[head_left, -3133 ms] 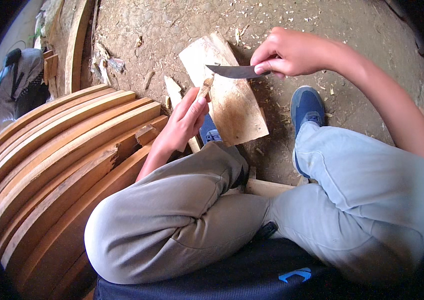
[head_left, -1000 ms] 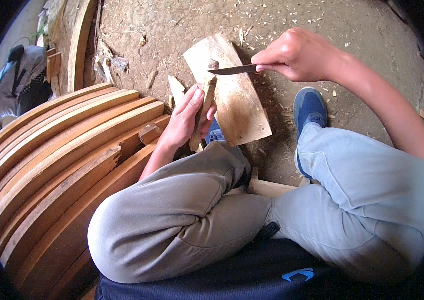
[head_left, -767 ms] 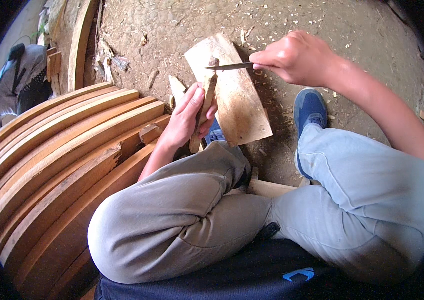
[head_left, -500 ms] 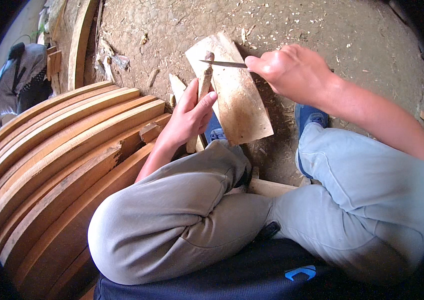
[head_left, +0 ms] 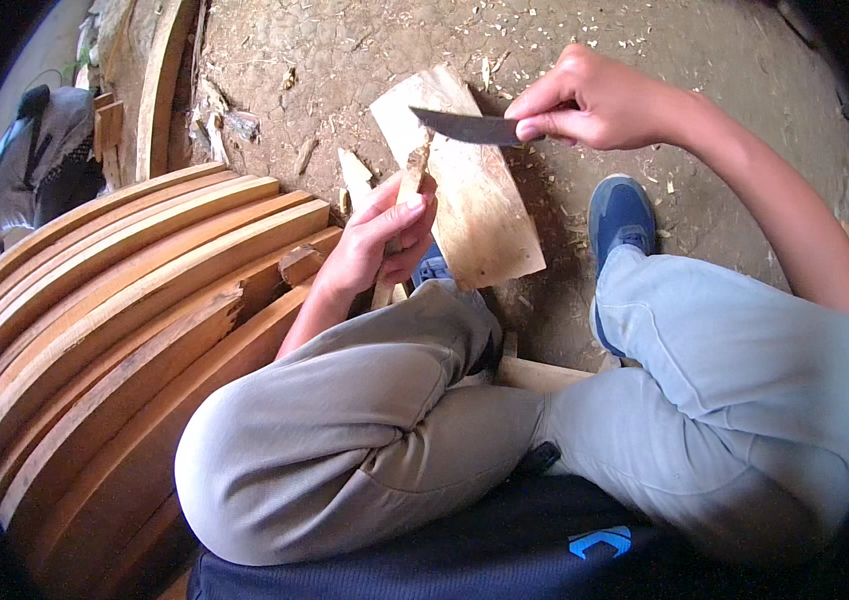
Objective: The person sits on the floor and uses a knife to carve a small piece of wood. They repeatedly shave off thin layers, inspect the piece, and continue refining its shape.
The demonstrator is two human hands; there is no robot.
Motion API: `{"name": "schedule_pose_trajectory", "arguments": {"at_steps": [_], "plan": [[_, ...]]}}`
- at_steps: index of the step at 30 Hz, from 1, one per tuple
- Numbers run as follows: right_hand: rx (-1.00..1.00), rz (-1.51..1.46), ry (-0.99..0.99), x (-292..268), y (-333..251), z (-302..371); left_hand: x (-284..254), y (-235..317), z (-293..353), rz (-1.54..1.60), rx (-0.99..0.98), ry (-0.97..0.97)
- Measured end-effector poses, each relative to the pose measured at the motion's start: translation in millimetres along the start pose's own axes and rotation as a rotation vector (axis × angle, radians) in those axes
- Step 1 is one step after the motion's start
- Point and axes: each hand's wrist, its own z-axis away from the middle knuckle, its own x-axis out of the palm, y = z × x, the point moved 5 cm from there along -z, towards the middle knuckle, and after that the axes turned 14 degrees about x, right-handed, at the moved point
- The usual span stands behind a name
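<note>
the left hand (head_left: 385, 232) gripped a stick (head_left: 415, 168); near the stick's far end, the right hand (head_left: 590, 105) pinched a dark knife (head_left: 467, 127) above a pale board (head_left: 490, 215).

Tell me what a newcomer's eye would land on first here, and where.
Probably the dark knife at upper centre, held in the right grip with its tip pointing left. Next comes the stick in the left grip, seen against a pale board. A row of long timbers fills much of the left side.
</note>
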Motion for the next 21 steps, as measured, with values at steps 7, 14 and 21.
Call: {"name": "schedule_pose_trajectory", "arguments": {"at_steps": [7, 14, 21], "plan": [[-0.135, 0.364, 0.232, 1, 0, 5, -4, -2, 0, 0.074, 0.072, -0.044], [0.028, 0.435, 0.241, 10, -11, 2, -4, -1, -1, 0.041, 0.094, -0.019], [0.038, 0.456, 0.250, 15, -13, 2, -3, -2, -5, -0.041, 0.103, -0.013]]}}
